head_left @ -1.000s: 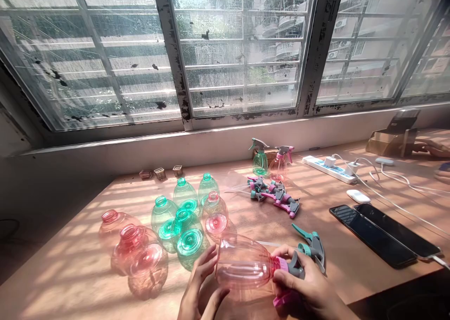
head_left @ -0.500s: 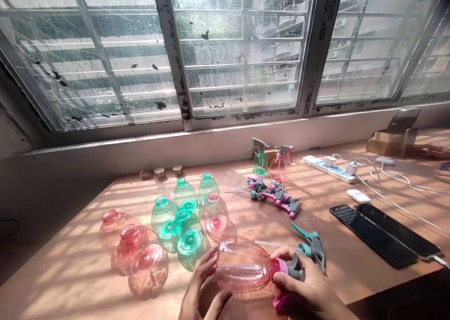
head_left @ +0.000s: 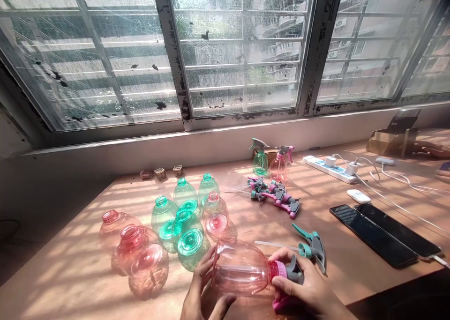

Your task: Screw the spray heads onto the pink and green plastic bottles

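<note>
A clear pink spray bottle (head_left: 242,268) lies sideways between my hands, its base to the left. My left hand (head_left: 207,287) cups the base end, thumb below and fingers behind. With my right hand (head_left: 298,278) I grip the pink collar of the trigger sprayer (head_left: 286,271) at the bottle's neck; its grey head and pink trigger show past my fingers. Just beyond my right hand lies a loose grey and teal trigger sprayer (head_left: 312,249) with its clear tube pointing left. Open green bottles (head_left: 190,240) and pink bottles (head_left: 147,264) without sprayers stand to the left.
Several loose sprayers (head_left: 277,196) lie in a pile farther back. Behind them stand a green spray bottle (head_left: 260,160) and a pink one (head_left: 279,165). Two phones (head_left: 372,235), a power strip (head_left: 330,169) and cables are at right. Another person's hand (head_left: 434,149) shows far right.
The pink bottle in my hands has shifted very slightly left and down, and my left thumb has moved a little. At far right the other person's hand has shifted.
</note>
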Tool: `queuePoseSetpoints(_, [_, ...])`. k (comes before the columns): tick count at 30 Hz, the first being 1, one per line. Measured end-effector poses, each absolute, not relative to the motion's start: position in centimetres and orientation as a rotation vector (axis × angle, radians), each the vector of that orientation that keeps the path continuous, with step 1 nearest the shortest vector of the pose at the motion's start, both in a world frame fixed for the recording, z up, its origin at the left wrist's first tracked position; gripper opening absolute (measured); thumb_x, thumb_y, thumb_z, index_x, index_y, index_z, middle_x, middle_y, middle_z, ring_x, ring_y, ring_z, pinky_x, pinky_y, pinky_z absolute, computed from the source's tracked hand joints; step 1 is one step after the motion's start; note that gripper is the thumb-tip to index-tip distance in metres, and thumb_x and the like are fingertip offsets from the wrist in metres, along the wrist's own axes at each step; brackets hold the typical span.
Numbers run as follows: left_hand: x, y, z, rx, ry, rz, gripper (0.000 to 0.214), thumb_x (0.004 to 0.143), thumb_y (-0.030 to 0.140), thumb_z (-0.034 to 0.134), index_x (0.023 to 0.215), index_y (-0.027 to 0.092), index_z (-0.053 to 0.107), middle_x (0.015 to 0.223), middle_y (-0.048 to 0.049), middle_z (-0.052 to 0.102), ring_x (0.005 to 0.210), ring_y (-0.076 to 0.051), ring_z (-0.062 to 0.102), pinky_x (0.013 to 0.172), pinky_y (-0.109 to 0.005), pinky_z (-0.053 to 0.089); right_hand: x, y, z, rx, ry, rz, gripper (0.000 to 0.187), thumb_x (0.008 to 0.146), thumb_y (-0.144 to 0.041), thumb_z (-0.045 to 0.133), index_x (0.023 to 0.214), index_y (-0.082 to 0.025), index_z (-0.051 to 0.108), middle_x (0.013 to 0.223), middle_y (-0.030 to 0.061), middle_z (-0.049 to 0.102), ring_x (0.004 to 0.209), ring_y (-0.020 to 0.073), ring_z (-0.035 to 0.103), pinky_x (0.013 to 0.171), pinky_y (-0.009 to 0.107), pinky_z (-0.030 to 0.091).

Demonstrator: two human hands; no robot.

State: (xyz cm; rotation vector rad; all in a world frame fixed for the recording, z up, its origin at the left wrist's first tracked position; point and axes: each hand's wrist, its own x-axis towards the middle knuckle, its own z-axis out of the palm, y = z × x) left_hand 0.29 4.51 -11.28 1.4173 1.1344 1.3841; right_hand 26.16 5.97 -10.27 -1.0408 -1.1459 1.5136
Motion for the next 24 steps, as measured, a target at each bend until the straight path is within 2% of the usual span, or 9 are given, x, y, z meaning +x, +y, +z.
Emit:
queuePoseSetpoints(4, [0.6,4.8,-12.1,1.557,1.168,1.507,0.046,0.094,0.049,0.073,0.137,0.034,0.068,0.163,-0.0064,0.052,0.157,-0.039,0.036,0.129,-0.055,0.030,26.3,6.2,-10.7,-0.988,-1.079,1.588,0.053,0.075,-0.057,0.089,0.104,-0.022,0.060,0.061,-0.0003,0.075,0.053,0.0215,0.074,0.052,0.029,0.058])
queuePoseSetpoints(8, [0.6,4.8,-13.0,1.495,1.154,1.487,0.056,0.090,0.052,0.077,0.141,0.035,0.063,0.159,-0.0080,0.055,0.150,-0.039,0.048,0.128,-0.055,0.032,26.3,6.2,-10.6,-0.988,-1.103,1.573,0.051,0.076,-0.056,0.088,0.102,-0.021,0.061,0.061,-0.0008,0.074,0.053,0.0208,0.074,0.054,0.029,0.058])
queuePoseSetpoints(10, [0.5,4.7,-12.8,1.476,1.132,1.443,0.063,0.086,0.052,0.081,0.143,0.034,0.060,0.157,-0.0097,0.056,0.151,-0.041,0.046,0.128,-0.056,0.032,26.1,6.0,-10.3,-1.020,-1.127,1.546,0.052,0.073,-0.055,0.091,0.100,-0.021,0.063,0.063,-0.0008,0.075,0.055,0.0204,0.074,0.056,0.028,0.060])
queuePoseSetpoints(14, [0.3,4.6,-11.9,1.470,1.157,1.413,0.053,0.092,0.052,0.074,0.139,0.031,0.064,0.163,-0.0100,0.050,0.154,-0.041,0.041,0.126,-0.056,0.036,26.0,5.9,-9.9,-1.080,-1.121,1.541,0.055,0.067,-0.054,0.094,0.099,-0.022,0.063,0.068,-0.0006,0.076,0.059,0.0231,0.076,0.056,0.031,0.062])
queuePoseSetpoints(19, [0.7,4.8,-11.9,1.500,1.176,1.514,0.044,0.095,0.052,0.069,0.136,0.035,0.067,0.163,-0.0066,0.049,0.151,-0.039,0.045,0.126,-0.051,0.038,26.1,6.2,-10.5,-0.979,-1.039,1.621,0.056,0.072,-0.056,0.091,0.103,-0.022,0.059,0.059,-0.0022,0.073,0.052,0.0200,0.072,0.054,0.030,0.061])
queuePoseSetpoints(24, [0.6,4.7,-11.6,1.519,1.142,1.470,0.054,0.088,0.050,0.080,0.137,0.034,0.066,0.161,-0.0085,0.051,0.154,-0.040,0.039,0.126,-0.054,0.037,26.0,6.1,-10.4,-1.020,-1.097,1.556,0.055,0.070,-0.057,0.092,0.100,-0.021,0.063,0.064,-0.0015,0.072,0.056,0.0210,0.074,0.056,0.031,0.063])
